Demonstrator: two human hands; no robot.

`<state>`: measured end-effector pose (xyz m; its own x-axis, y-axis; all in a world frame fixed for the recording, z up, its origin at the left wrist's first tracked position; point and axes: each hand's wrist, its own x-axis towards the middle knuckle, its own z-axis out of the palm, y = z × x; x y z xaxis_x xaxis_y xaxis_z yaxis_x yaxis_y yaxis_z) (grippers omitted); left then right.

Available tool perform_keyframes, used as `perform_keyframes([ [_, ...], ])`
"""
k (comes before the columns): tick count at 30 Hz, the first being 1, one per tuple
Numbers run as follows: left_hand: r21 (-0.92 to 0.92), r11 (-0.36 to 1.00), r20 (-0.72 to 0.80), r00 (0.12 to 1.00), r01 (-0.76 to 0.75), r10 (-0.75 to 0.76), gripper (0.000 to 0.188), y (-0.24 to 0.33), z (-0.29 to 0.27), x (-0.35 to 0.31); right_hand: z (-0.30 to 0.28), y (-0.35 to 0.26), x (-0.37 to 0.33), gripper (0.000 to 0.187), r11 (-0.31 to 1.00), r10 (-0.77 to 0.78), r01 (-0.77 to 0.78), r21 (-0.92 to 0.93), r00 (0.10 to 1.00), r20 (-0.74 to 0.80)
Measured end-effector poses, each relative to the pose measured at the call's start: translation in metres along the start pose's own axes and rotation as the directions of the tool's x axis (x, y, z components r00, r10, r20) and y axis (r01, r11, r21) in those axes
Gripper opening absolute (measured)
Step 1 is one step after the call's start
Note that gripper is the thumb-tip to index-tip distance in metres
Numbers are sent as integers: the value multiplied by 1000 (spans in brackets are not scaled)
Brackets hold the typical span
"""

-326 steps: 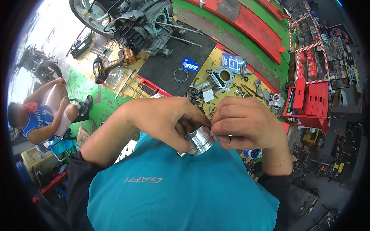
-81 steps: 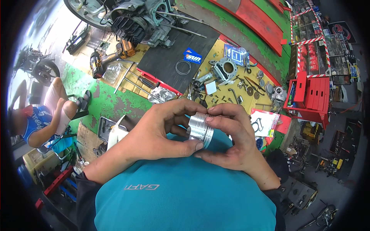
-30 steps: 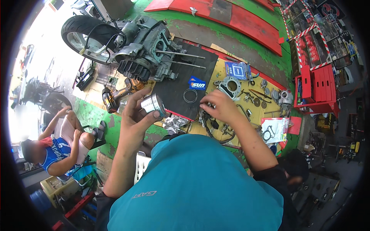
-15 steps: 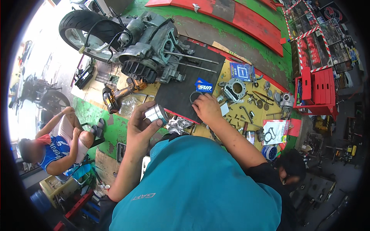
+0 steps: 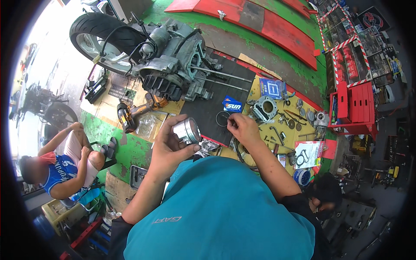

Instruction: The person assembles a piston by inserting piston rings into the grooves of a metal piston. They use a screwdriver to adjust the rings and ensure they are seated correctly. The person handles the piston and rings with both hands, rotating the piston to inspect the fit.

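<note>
My left hand (image 5: 167,147) is wrapped round a silver piston (image 5: 187,131), its grooved side turned up and to the right. To its right, my right hand (image 5: 246,130) pinches the edge of a thin metal piston ring (image 5: 216,119) over the black mat (image 5: 201,115). Just beyond that ring lie small blue printed packets (image 5: 232,105). A partly stripped engine (image 5: 173,56) with long bare studs (image 5: 223,76) stands past the mat, joined to a rear wheel (image 5: 104,39). The engine cylinder (image 5: 264,108) rests on the right, beyond my right hand.
A cordless impact driver (image 5: 138,110) and a plastic bag (image 5: 147,125) lie left of the mat. Loose bolts, gears and tools cover the cardboard at right, near a packaged gasket (image 5: 307,154). One person (image 5: 69,164) sits at left; another (image 5: 323,190) is low at right.
The piston has turned in my left hand, showing more of its grooved side, and shifted slightly right. My right hand has moved a little right and down, with more of the ring now showing.
</note>
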<state>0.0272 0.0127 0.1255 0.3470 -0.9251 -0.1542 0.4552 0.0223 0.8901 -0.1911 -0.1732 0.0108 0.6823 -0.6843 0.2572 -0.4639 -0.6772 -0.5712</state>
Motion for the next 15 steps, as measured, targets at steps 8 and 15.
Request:
perform_keyframes([
  [8, -1, 999, -6, 999, -39, 39, 70, 4, 14, 5, 0, -4, -12, 15, 959, -265, 276, -62, 953, 147],
  [15, -2, 998, -45, 997, -60, 60, 72, -7, 16, -5, -9, -15, -30, 13, 954, -293, 297, -30, 951, 96],
])
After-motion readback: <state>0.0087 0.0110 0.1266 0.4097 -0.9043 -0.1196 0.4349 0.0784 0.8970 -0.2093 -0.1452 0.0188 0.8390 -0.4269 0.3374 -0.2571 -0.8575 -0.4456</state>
